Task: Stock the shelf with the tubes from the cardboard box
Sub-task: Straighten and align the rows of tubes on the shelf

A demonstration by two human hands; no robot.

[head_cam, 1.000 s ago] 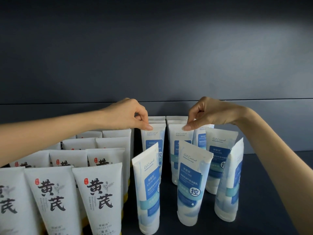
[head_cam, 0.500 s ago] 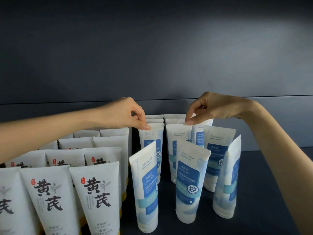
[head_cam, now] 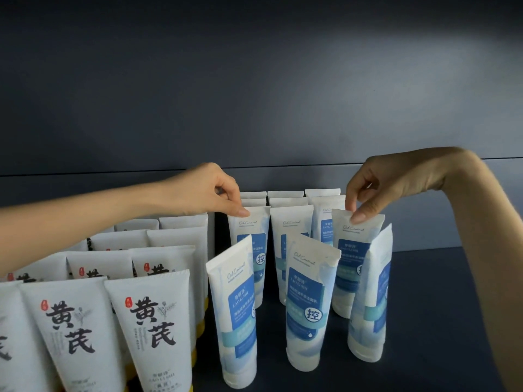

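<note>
Stocking surface: dark shelf [head_cam: 452, 306], one, carrying every tube in view.
Back panel: dark wall [head_cam: 254, 80] behind the shelf, one, with a level seam line just above the hands.
Cardboard box: not in view.
Black-lettered tubes: white block [head_cam: 150, 321] at left, standing cap-down in tight rows. Three across the front row, at least ten showing in all; rear ones seen only as top edges, so no exact count.
Blue-label tubes: group [head_cam: 308, 306] just right of that block, cap-down, twelve counted. Three files at the back holding three, three and two; one more pinched in front of the right file; three loose at the front, each turned or leaning its own way.
Right-hand tube: [head_cam: 353, 250] directly beneath the right hand, long axis near upright with a slight lean, face forward, base at shelf level just in front of the right file.
Left-hand tube: [head_cam: 249, 230] foremost of the left file, upright, square to the front.
Right hand: [head_cam: 390, 179] pinching the flat top seal of its tube between thumb and forefinger, other fingers curled. Nearer of the two hands to the short file.
Left hand: [head_cam: 203, 190] thumb and forefinger closed on the top-left corner of its tube's seal, other fingers curled in.
Turning relation: short right file straight behind the pinched tube. Probable next need: squaring that tube into line as third of its file, held from above along its long axis.
</note>
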